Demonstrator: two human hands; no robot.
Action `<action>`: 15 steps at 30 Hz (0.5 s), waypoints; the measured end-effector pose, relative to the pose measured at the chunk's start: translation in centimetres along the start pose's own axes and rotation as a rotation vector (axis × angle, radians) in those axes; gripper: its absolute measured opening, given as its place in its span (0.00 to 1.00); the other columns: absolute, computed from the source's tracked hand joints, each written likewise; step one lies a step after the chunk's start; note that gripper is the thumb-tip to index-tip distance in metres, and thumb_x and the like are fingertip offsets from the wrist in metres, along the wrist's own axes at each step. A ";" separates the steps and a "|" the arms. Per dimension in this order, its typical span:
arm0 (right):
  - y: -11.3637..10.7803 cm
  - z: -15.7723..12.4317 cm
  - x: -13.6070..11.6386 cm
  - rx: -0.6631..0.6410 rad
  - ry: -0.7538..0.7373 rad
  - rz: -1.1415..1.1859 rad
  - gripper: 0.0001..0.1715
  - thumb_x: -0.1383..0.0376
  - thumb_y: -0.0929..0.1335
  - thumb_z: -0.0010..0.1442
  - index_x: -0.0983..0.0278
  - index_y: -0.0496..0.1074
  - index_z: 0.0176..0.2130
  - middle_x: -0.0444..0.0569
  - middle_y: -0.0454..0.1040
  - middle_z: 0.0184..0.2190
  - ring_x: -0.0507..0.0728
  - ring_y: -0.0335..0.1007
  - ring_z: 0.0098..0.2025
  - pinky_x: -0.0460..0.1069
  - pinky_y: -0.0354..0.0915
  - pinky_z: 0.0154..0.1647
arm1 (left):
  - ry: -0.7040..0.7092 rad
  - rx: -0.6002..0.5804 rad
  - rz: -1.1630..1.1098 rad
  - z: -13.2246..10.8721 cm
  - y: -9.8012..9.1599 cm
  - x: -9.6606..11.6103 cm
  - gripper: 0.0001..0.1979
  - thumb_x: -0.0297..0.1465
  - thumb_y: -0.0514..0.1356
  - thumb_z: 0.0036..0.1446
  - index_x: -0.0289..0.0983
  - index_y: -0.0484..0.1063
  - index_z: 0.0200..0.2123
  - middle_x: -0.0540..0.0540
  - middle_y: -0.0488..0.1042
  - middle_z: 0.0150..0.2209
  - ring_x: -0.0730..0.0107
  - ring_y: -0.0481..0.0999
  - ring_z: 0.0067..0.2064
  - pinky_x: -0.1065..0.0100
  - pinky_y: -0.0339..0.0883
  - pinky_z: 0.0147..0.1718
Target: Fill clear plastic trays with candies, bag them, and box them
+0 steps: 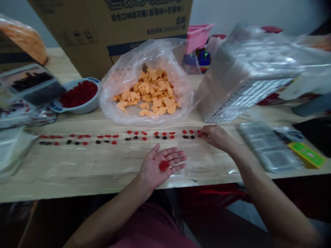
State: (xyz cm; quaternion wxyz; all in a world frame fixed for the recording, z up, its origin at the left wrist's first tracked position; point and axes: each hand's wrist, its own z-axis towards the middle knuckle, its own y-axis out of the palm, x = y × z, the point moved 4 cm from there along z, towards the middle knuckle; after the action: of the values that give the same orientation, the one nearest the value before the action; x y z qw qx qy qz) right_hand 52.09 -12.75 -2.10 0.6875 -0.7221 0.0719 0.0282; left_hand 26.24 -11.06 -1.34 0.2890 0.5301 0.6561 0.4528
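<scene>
My left hand (163, 162) is turned palm up with its fingers stretched out flat. A small red piece (163, 165), like a soft round candy, rests on its palm. At the right end of the laid-out rows, my right hand (210, 135) pinches at a small red piece (199, 135) close to the tabletop. Clusters of small pieces lie in two rows on clear film (165, 146). In each cluster the far row is red; the near row has two black pieces (188, 137) and, at its right, a red one.
Behind the rows stand a blue bowl of red pieces (88, 107), a plastic bag of orange pieces (155, 119), a black-filled container (43, 90) and a stack of clear trays (232, 75). A large carton (85, 41) is at the back. Flat clear trays (269, 148) lie right.
</scene>
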 end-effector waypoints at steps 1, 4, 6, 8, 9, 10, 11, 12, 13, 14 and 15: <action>0.0 -0.1 -0.1 0.019 -0.005 -0.005 0.08 0.73 0.65 0.52 0.64 0.72 0.26 0.52 0.75 0.27 0.58 0.69 0.30 0.50 0.60 0.34 | 0.007 -0.011 -0.006 0.0 0.1 0.1 0.29 0.44 0.45 0.63 0.22 0.72 0.44 0.26 0.73 0.47 0.44 0.71 0.53 0.48 0.56 0.56; -1.1 -0.8 -1.9 0.179 -0.013 0.030 0.09 0.71 0.64 0.55 0.64 0.72 0.27 0.53 0.74 0.29 0.60 0.70 0.32 0.52 0.62 0.36 | 0.029 -0.025 -0.022 0.1 0.0 0.3 0.31 0.47 0.46 0.61 0.23 0.71 0.44 0.26 0.73 0.47 0.44 0.71 0.52 0.48 0.56 0.55; -2.4 -1.8 -4.7 0.286 -0.044 0.182 0.10 0.69 0.63 0.57 0.63 0.72 0.29 0.52 0.74 0.29 0.59 0.70 0.33 0.52 0.63 0.37 | 0.031 -0.018 -0.026 0.1 -0.1 0.3 0.32 0.48 0.46 0.61 0.22 0.71 0.44 0.26 0.73 0.46 0.44 0.72 0.52 0.49 0.57 0.54; -3.4 -2.8 -8.6 0.276 -0.135 0.444 0.10 0.67 0.63 0.61 0.62 0.73 0.32 0.50 0.74 0.30 0.58 0.70 0.34 0.51 0.64 0.37 | 0.021 -0.005 -0.035 0.1 0.0 0.2 0.32 0.48 0.44 0.62 0.22 0.72 0.42 0.27 0.74 0.44 0.46 0.74 0.49 0.51 0.61 0.51; -3.8 -3.2 -10.8 0.229 -0.201 0.570 0.08 0.66 0.63 0.62 0.61 0.73 0.34 0.49 0.74 0.31 0.56 0.70 0.33 0.50 0.65 0.35 | 0.016 0.002 -0.045 0.1 0.1 0.1 0.32 0.47 0.43 0.63 0.23 0.73 0.41 0.29 0.75 0.41 0.49 0.75 0.46 0.53 0.63 0.49; -4.0 -3.7 -12.8 0.173 -0.261 0.648 0.07 0.66 0.64 0.62 0.61 0.73 0.37 0.48 0.75 0.34 0.56 0.71 0.36 0.49 0.66 0.37 | 0.008 0.010 -0.056 0.0 0.2 0.0 0.32 0.46 0.42 0.64 0.23 0.73 0.40 0.31 0.76 0.38 0.53 0.77 0.42 0.56 0.65 0.46; -4.2 -4.0 -14.6 0.135 -0.313 0.679 0.08 0.67 0.65 0.61 0.60 0.73 0.40 0.48 0.75 0.38 0.56 0.71 0.40 0.49 0.66 0.41 | -0.002 0.016 -0.064 -0.1 0.4 -0.2 0.31 0.45 0.41 0.64 0.24 0.74 0.39 0.34 0.77 0.35 0.57 0.77 0.39 0.59 0.67 0.42; -4.3 -4.3 -16.1 0.114 -0.368 0.678 0.08 0.67 0.67 0.60 0.61 0.73 0.41 0.49 0.75 0.41 0.57 0.70 0.44 0.50 0.65 0.45 | -0.016 0.022 -0.068 -0.2 0.5 -0.4 0.31 0.44 0.41 0.65 0.25 0.74 0.39 0.36 0.77 0.33 0.60 0.77 0.36 0.62 0.68 0.40; -4.3 -4.4 -17.1 0.095 -0.408 0.655 0.07 0.67 0.68 0.60 0.61 0.73 0.41 0.49 0.74 0.43 0.58 0.69 0.47 0.52 0.64 0.48 | -0.032 0.025 -0.065 -0.2 0.5 -0.5 0.30 0.43 0.41 0.65 0.25 0.74 0.40 0.37 0.77 0.32 0.63 0.77 0.34 0.64 0.68 0.37; -4.3 -4.5 -17.7 0.097 -0.441 0.629 0.06 0.68 0.68 0.60 0.62 0.74 0.39 0.49 0.74 0.43 0.58 0.69 0.47 0.52 0.64 0.50 | -0.049 0.024 -0.058 -0.2 0.6 -0.7 0.29 0.42 0.41 0.66 0.25 0.74 0.40 0.38 0.77 0.32 0.64 0.77 0.33 0.66 0.69 0.35; -4.2 -4.6 -17.9 0.102 -0.459 0.604 0.05 0.68 0.67 0.60 0.61 0.74 0.37 0.48 0.74 0.43 0.58 0.69 0.46 0.52 0.63 0.51 | -0.062 0.019 -0.048 -0.1 0.6 -0.8 0.28 0.40 0.42 0.66 0.25 0.74 0.40 0.38 0.77 0.32 0.65 0.77 0.32 0.67 0.69 0.34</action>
State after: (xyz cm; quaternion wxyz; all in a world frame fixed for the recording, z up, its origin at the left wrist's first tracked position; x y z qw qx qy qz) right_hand 34.77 -15.94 4.76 0.6814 -0.6083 0.1269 0.3867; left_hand 26.64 -11.86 -0.88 0.3150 0.5308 0.6635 0.4229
